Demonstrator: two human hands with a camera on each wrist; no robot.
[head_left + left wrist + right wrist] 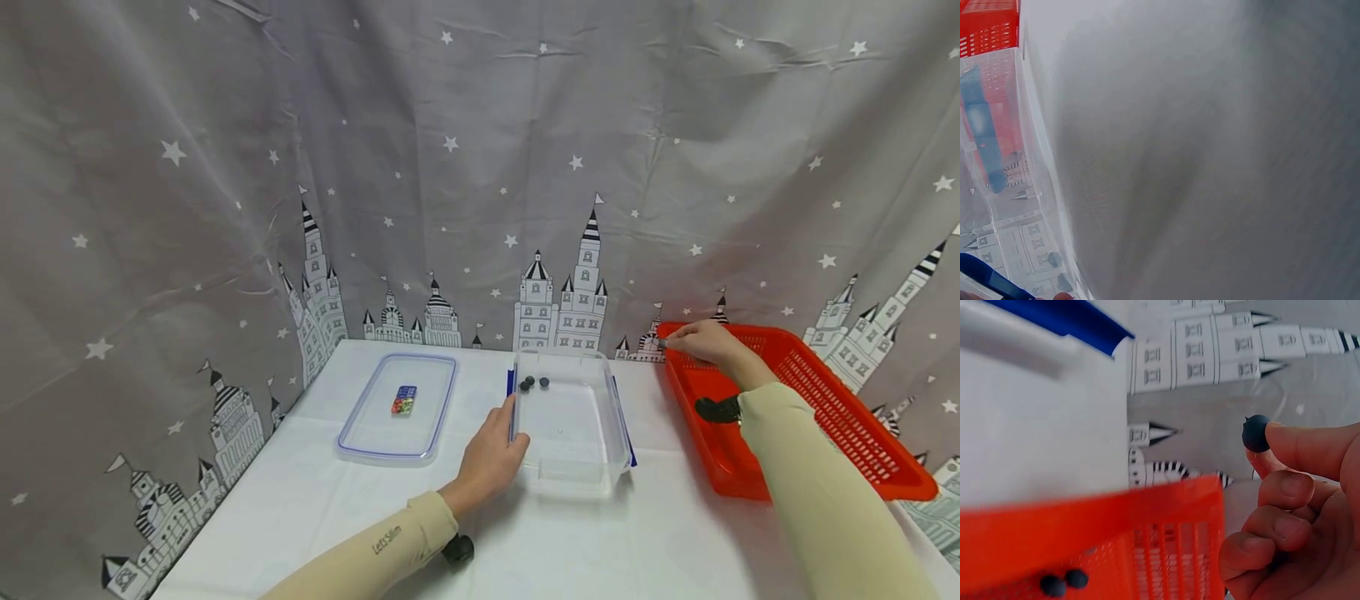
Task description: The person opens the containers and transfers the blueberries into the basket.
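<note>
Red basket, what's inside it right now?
Inside the red basket, at least two dark berries show; the right sleeve hides some of its floor, so I can't tell what's covered there.

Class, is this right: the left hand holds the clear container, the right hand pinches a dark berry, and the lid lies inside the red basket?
Wrong place: the head view shows the lid on the white table, not inside the red basket. The rest stands.

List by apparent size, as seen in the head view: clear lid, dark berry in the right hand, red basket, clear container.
1. Red basket, clearly largest though partly hidden
2. Clear container
3. Clear lid
4. Dark berry in the right hand, by far smallest
</note>
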